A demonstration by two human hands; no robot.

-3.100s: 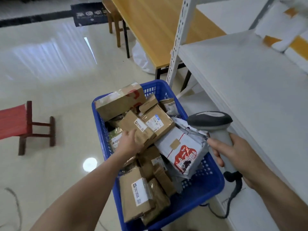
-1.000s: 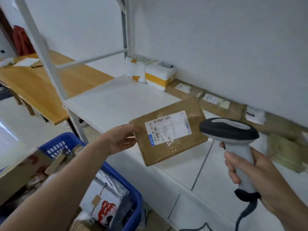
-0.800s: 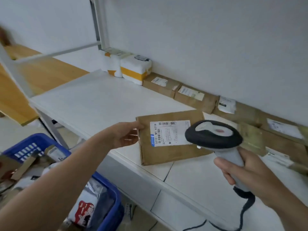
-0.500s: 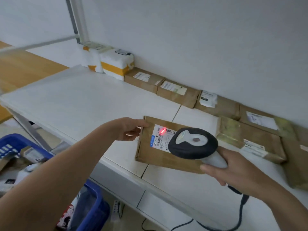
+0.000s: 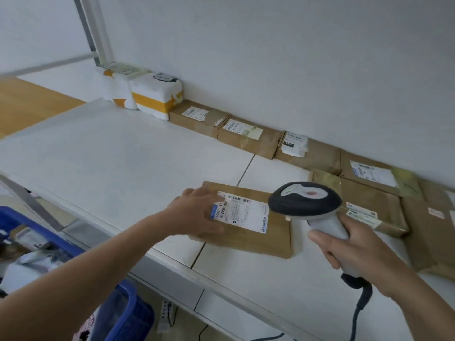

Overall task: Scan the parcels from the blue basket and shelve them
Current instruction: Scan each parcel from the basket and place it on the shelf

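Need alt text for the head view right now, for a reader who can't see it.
A left hand rests on a labelled brown parcel lying on a white shelf, while the right hand grips a corded barcode scanner near it. Other parcels line the wall.

Two limbs logged, both mine. My left forearm [image 5: 98, 262] showed from the lower left corner and was bare along its whole visible length, uncovered right to the picture's edge. My left hand [image 5: 197, 212] was bare too. Its outline was blurred, so finer detail could not be read. My right forearm [image 5: 413, 299] showed at the lower right, likewise bare to the edge. My right hand [image 5: 349, 249] was bare, its knuckles and finger joints sharply recorded.
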